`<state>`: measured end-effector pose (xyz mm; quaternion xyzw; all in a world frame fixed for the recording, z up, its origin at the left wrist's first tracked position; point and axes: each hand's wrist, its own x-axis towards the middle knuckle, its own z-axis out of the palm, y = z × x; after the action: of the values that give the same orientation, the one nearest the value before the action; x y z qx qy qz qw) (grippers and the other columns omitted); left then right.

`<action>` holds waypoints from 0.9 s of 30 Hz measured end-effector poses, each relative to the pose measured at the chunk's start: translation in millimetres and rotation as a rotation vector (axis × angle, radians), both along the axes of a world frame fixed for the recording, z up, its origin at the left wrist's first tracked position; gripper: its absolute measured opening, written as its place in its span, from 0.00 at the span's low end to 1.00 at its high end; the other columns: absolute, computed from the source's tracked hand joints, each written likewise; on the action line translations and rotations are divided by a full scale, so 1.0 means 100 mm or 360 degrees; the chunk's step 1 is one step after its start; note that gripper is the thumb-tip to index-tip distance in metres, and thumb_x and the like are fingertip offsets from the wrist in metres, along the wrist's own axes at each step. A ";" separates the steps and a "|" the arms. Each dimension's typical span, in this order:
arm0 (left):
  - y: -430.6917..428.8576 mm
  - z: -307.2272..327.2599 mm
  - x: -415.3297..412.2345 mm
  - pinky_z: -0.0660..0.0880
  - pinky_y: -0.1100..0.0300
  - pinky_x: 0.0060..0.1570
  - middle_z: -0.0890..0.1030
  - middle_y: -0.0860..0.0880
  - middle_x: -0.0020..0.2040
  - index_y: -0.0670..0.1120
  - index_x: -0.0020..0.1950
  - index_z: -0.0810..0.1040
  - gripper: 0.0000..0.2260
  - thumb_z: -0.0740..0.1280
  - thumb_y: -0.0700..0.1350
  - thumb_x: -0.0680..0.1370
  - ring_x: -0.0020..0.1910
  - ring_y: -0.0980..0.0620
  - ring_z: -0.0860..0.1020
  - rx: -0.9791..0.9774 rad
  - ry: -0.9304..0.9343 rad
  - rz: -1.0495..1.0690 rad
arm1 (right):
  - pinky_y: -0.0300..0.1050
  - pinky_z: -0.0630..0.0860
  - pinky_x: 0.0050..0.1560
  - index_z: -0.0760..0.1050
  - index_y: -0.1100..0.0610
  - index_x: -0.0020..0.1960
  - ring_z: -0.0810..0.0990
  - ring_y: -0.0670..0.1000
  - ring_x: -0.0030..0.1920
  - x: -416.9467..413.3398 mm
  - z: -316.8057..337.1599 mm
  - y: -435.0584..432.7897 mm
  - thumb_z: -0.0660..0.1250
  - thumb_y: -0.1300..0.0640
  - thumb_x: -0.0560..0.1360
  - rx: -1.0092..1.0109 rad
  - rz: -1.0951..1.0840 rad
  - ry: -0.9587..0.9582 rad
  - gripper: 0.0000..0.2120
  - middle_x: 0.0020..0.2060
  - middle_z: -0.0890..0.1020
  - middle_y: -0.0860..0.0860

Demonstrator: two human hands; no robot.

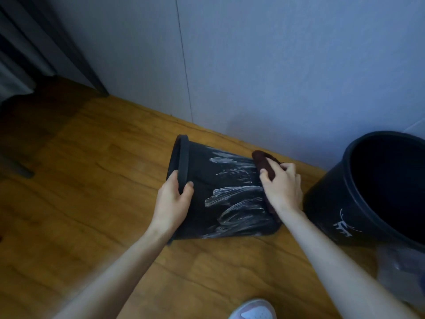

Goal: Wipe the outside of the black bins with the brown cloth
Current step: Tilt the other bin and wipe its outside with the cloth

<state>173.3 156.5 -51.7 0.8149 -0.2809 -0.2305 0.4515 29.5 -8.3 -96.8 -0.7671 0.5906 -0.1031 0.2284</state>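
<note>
Bin [202,203] lay on its side at the centre of the frame on the wooden floor [92,192], white smears [239,199] across its black wall. The left hand [172,203] gripped its rim. The right hand [282,189], fingers curled, held the brown cloth [264,164] against the bin's base end. A second black bin [333,215] stood upright at right.

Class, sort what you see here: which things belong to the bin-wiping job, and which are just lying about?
Job: tipped black plastic bin with white smears, gripped at its rim by the left hand; folded brown cloth, held by the right hand; upright black plastic bin.
Lying about: clear plastic sheet or bag; pink-and-white shoe.
</note>
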 end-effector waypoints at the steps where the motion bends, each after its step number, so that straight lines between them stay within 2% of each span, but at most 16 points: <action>1: -0.02 0.01 -0.02 0.76 0.45 0.49 0.79 0.41 0.48 0.39 0.53 0.73 0.06 0.61 0.40 0.79 0.48 0.44 0.77 -0.0003 0.0007 -0.0013 | 0.43 0.68 0.45 0.69 0.44 0.68 0.69 0.56 0.57 0.08 0.05 0.11 0.59 0.47 0.77 -0.0046 0.0046 -0.0072 0.19 0.61 0.69 0.52; 5: -0.11 0.08 -0.06 0.75 0.53 0.44 0.78 0.46 0.45 0.42 0.52 0.72 0.04 0.61 0.39 0.79 0.45 0.49 0.77 -0.0012 -0.0054 -0.0089 | 0.45 0.74 0.42 0.68 0.43 0.68 0.69 0.52 0.56 0.53 0.35 0.66 0.61 0.46 0.76 -0.0225 0.0442 -0.0402 0.21 0.59 0.68 0.50; 8: -0.13 0.11 -0.04 0.76 0.54 0.44 0.78 0.47 0.45 0.44 0.52 0.72 0.04 0.61 0.40 0.79 0.45 0.50 0.77 -0.0005 -0.0043 -0.0130 | 0.43 0.73 0.41 0.67 0.43 0.69 0.70 0.51 0.56 0.57 0.40 0.71 0.62 0.45 0.76 -0.0287 0.0572 -0.0419 0.21 0.59 0.68 0.50; 11: -0.07 0.09 0.02 0.76 0.57 0.44 0.78 0.48 0.47 0.44 0.53 0.72 0.04 0.61 0.40 0.79 0.47 0.51 0.77 0.0043 0.0008 -0.0069 | 0.41 0.69 0.39 0.68 0.43 0.69 0.71 0.52 0.54 0.36 0.17 0.42 0.62 0.46 0.76 -0.0240 0.0406 -0.0286 0.21 0.59 0.69 0.51; 15: -0.01 0.09 0.06 0.77 0.47 0.49 0.80 0.43 0.48 0.40 0.54 0.73 0.07 0.61 0.40 0.78 0.49 0.46 0.78 0.0074 0.0029 -0.0013 | 0.46 0.70 0.46 0.68 0.44 0.68 0.71 0.58 0.57 -0.07 -0.09 0.00 0.60 0.47 0.77 -0.0055 0.0003 -0.0086 0.20 0.59 0.68 0.54; 19: -0.10 0.13 0.04 0.76 0.43 0.51 0.79 0.40 0.49 0.39 0.54 0.73 0.07 0.61 0.40 0.79 0.48 0.43 0.78 0.0073 0.0025 -0.0043 | 0.45 0.66 0.46 0.67 0.45 0.70 0.69 0.58 0.59 -0.16 -0.07 -0.04 0.59 0.48 0.78 0.0028 -0.0088 -0.0032 0.20 0.61 0.67 0.54; 22: -0.20 0.18 -0.02 0.76 0.46 0.50 0.79 0.41 0.49 0.40 0.54 0.73 0.06 0.60 0.40 0.79 0.48 0.45 0.78 0.0082 0.0003 -0.0075 | 0.41 0.66 0.42 0.67 0.44 0.69 0.69 0.55 0.57 0.07 0.09 0.21 0.59 0.47 0.78 -0.0080 0.0072 -0.0156 0.20 0.61 0.67 0.52; 27: -0.35 0.23 -0.06 0.73 0.54 0.41 0.78 0.45 0.43 0.38 0.51 0.72 0.06 0.60 0.39 0.78 0.44 0.45 0.76 0.0117 -0.0081 -0.0060 | 0.41 0.71 0.42 0.65 0.43 0.70 0.69 0.51 0.55 0.39 0.36 0.71 0.63 0.47 0.75 -0.0253 0.0574 -0.0475 0.23 0.60 0.67 0.51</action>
<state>167.2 121.1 -28.8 0.8311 -0.2989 -0.2285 0.4095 68.7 63.0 -60.9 -0.8520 0.3938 -0.2189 0.2667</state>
